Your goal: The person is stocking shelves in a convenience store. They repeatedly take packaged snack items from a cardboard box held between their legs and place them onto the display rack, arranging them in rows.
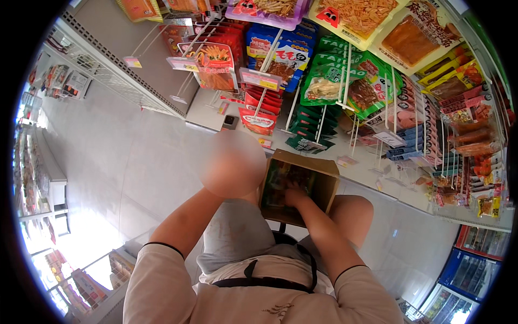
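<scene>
An upright-sided cardboard box (331, 184) stands between my knees with its top open. My right hand (297, 195) reaches down inside it and touches dark green and red snack packets (277, 182); whether the fingers grip one is hard to see in the shadow. A round blur covers my left hand (232, 164), to the left of the box in front of my left knee. Its fingers and anything in them are hidden. Just beyond the blur, a dark smartphone (230, 122) lies on the shelf base.
Ahead, snack packets hang from wire hooks: red packets (257, 120), blue packets (279, 56) and green packets (330, 79). Clear price-tag holders (260, 79) stick out from the hook ends. The shelf's front edge (388, 196) runs behind the box. More shelving (40, 178) stands left across the tiled floor (105, 141).
</scene>
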Action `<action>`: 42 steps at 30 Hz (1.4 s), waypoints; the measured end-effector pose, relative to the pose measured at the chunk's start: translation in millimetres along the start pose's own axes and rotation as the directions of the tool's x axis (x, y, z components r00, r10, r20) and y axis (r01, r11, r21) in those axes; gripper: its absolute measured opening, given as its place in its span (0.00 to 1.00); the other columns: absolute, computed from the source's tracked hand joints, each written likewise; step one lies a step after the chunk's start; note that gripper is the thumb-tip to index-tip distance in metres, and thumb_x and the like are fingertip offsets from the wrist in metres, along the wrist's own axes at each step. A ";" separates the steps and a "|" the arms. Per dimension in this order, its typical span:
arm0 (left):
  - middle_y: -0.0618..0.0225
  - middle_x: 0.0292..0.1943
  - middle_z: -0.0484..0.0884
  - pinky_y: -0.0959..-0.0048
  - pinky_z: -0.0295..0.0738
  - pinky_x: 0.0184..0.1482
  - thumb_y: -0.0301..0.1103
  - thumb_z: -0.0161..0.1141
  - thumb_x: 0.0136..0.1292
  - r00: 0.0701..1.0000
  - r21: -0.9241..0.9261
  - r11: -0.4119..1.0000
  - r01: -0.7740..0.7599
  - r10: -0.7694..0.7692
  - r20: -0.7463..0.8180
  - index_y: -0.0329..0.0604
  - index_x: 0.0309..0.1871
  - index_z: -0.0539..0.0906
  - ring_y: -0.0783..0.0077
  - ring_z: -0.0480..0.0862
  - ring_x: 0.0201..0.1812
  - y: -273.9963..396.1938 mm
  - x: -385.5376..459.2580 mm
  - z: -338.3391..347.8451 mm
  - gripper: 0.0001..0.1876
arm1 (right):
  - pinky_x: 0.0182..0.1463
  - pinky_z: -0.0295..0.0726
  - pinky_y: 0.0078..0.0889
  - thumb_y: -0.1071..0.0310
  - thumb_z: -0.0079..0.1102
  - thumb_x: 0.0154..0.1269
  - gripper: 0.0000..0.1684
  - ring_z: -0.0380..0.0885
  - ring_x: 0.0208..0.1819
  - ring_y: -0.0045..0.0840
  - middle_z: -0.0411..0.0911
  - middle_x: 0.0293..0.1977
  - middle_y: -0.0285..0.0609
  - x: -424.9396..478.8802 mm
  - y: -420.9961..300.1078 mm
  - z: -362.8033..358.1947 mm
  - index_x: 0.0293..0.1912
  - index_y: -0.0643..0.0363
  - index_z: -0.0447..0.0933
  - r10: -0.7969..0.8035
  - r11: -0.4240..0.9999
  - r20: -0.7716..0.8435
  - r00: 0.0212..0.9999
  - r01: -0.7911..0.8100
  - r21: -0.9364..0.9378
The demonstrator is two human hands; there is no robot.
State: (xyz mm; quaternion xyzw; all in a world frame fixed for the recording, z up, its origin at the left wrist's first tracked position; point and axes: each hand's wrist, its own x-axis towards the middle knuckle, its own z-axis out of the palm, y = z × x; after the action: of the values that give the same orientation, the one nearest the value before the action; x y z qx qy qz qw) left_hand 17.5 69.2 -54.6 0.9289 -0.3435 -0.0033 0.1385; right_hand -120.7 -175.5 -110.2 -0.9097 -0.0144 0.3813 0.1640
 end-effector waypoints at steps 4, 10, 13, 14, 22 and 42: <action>0.59 0.51 0.79 0.60 0.76 0.50 0.47 0.62 0.61 0.968 -0.054 0.976 0.210 -0.201 0.148 0.41 0.57 0.76 0.60 0.81 0.49 19.7 14.1 -25.4 0.26 | 0.75 0.30 0.68 0.42 0.56 0.60 0.35 0.38 0.77 0.50 0.48 0.76 0.47 31.9 23.9 55.5 0.64 0.47 0.75 0.128 0.991 -0.217 0.968 -0.133 -0.010; 0.58 0.55 0.77 0.59 0.74 0.54 0.49 0.63 0.61 0.961 0.060 0.981 0.183 -0.191 0.199 0.42 0.60 0.74 0.60 0.79 0.55 4.3 -2.2 -10.1 0.29 | 0.69 0.53 0.66 0.45 0.52 0.65 0.31 0.65 0.67 0.47 0.71 0.62 0.53 26.8 -4.4 12.2 0.63 0.47 0.74 -0.020 0.806 0.216 0.976 0.144 -0.575; 0.58 0.55 0.77 0.59 0.74 0.54 0.49 0.63 0.61 0.988 0.042 0.997 0.065 -0.071 0.139 0.42 0.59 0.75 0.61 0.79 0.55 11.5 8.5 -20.0 0.28 | 0.56 0.70 0.56 0.56 0.52 0.65 0.22 0.77 0.52 0.41 0.80 0.47 0.48 35.5 34.7 45.4 0.57 0.50 0.77 -0.273 0.791 -0.189 0.943 0.108 -0.602; 0.58 0.55 0.77 0.59 0.75 0.53 0.49 0.63 0.61 0.992 0.040 0.999 0.032 -0.036 0.117 0.42 0.59 0.75 0.61 0.79 0.55 13.9 11.9 -21.9 0.28 | 0.54 0.72 0.54 0.60 0.51 0.64 0.21 0.78 0.50 0.41 0.79 0.46 0.48 36.1 43.4 45.9 0.55 0.50 0.77 -0.199 0.854 -0.228 0.953 0.054 -0.518; 0.54 0.54 0.78 0.59 0.76 0.51 0.47 0.64 0.58 0.989 0.144 0.990 -0.013 -0.009 0.149 0.40 0.60 0.73 0.57 0.81 0.51 22.0 19.8 -42.3 0.30 | 0.46 0.77 0.47 0.64 0.51 0.62 0.11 0.78 0.47 0.40 0.79 0.39 0.45 35.2 55.1 43.3 0.42 0.51 0.80 0.033 0.961 -0.519 0.854 -0.170 -0.220; 0.58 0.45 0.84 0.54 0.72 0.56 0.42 0.53 0.59 0.920 0.047 0.975 0.218 -0.222 0.322 0.41 0.43 0.85 0.54 0.80 0.53 52.6 38.5 -79.0 0.17 | 0.41 0.72 0.23 0.69 0.55 0.72 0.06 0.72 0.35 0.14 0.77 0.33 0.34 -95.8 51.6 -33.7 0.43 0.61 0.76 0.574 0.465 -0.590 0.568 0.367 0.806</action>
State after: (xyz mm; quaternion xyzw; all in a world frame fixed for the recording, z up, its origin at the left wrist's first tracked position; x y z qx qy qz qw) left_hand 21.4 26.6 38.5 0.9489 -0.2553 -0.1702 0.0738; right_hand -170.1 -248.5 -38.0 -0.7492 0.3253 -0.1229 0.5637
